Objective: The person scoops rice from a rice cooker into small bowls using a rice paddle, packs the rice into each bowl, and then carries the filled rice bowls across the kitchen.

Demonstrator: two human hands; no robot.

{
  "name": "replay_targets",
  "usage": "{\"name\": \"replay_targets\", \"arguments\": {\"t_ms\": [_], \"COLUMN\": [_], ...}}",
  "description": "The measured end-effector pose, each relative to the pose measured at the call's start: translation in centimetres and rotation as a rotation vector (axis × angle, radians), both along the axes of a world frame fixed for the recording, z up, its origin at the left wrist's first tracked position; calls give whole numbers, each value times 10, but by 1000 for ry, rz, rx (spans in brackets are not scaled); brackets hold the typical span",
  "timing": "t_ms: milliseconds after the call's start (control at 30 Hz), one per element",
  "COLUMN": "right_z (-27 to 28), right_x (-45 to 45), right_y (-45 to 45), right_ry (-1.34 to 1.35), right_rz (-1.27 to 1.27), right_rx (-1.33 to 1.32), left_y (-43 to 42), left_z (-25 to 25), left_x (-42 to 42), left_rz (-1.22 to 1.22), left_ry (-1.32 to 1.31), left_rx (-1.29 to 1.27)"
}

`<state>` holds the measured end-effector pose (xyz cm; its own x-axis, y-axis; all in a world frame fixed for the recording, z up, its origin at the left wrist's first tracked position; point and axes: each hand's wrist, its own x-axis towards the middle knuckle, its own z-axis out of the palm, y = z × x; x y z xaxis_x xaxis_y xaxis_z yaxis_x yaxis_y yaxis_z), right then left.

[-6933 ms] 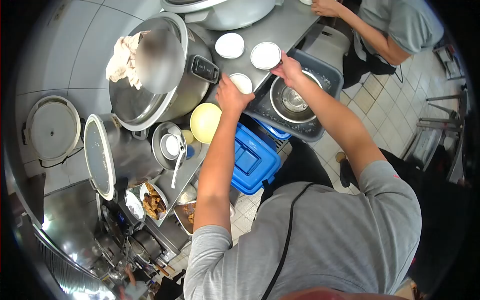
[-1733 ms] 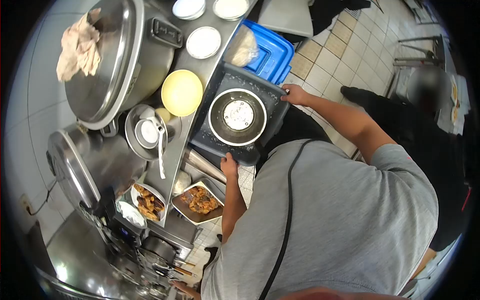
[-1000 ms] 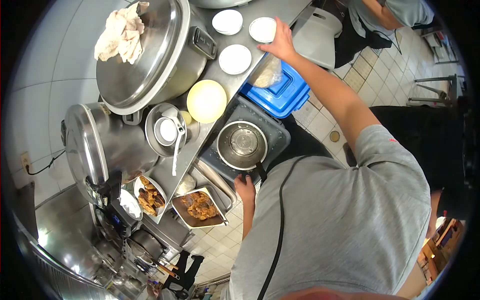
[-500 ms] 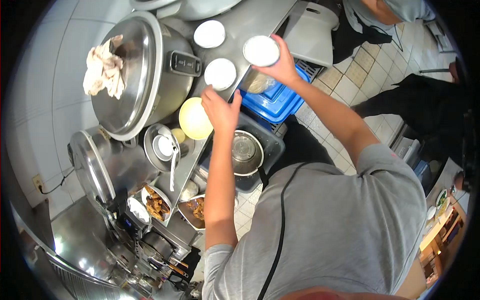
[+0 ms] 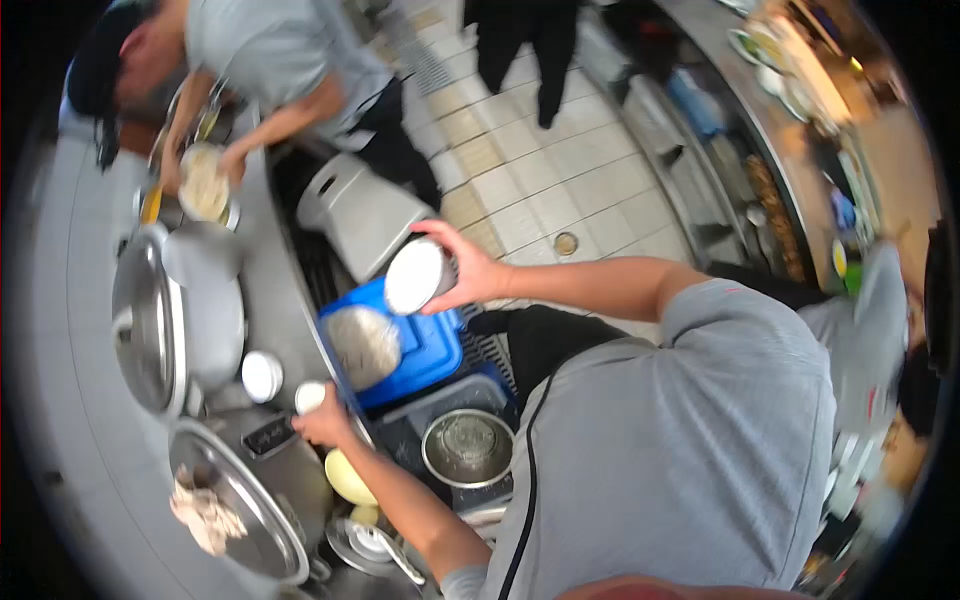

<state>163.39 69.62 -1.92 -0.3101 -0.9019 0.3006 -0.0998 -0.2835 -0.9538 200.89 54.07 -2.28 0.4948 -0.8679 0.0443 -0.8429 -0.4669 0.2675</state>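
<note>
In my right hand (image 5: 462,268) is a small round bowl (image 5: 415,275) filled with something white that looks like rice. The fingers wrap its side, and it is held above a blue lid (image 5: 425,345). My left hand (image 5: 322,422) is closed around a similar white-topped bowl (image 5: 310,397) near the counter's edge. Another such bowl (image 5: 263,376) stands beside it on the steel counter (image 5: 262,270). Close below my left hand is a yellow bowl (image 5: 348,478), partly hidden by my forearm.
A large cooker (image 5: 240,490) with a cloth (image 5: 205,513) on its lid stands left; a second pot (image 5: 150,320) is beyond. A grey bin (image 5: 365,215) and a metal bowl (image 5: 468,447) in a tub are below the counter. A co-worker (image 5: 270,60) handles a bowl at the far end.
The view has swung toward the far end of the counter, bringing the co-worker into sight. My left hand has closed on a white-topped bowl. My right hand still holds its bowl.
</note>
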Motion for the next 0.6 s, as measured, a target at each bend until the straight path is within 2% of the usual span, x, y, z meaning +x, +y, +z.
{"name": "replay_targets", "arguments": {"t_ms": [100,167,200,233,267,300,367,433,500,533,567,600], "right_z": [29,48,56,63,72,79,86,95,101,103,104,102], "right_x": [0,-15,-23,-33,-43,-55,-80,-99,-113,-120,-129,-140], "right_y": [41,73,87,102,113,123,148,164,176,180,182,181], "right_ry": [-471,-680,-662,-767,-870,-850,-955,-1036,-1128,-1245,-1364,-1368], "right_rz": [28,-15,-33,-42,-38,-27,65,118,173,99,26,-6], "right_rx": [-47,5,-23,-10,3,-26,-89,-149,-195,-190,-179,-177], "left_y": [40,75,88,100,109,119,164,183,193,206,208,211], "left_z": [25,41,42,40,35,35,88,99,107,130,133,137], "left_x": [-32,-64,-77,-90,-99,-111,-152,-175,-199,-217,-231,-246], "left_rz": [-160,-339,-436,-523,-610,-695,-816,-922,-1033,-1064,-1115,-1164], "left_ry": [79,173,204,235,339,439,418,504,466,550,529,508], "left_rx": [-81,-123,-158,-196,-206,-219,-150,-86,-57,19,7,-6]}}
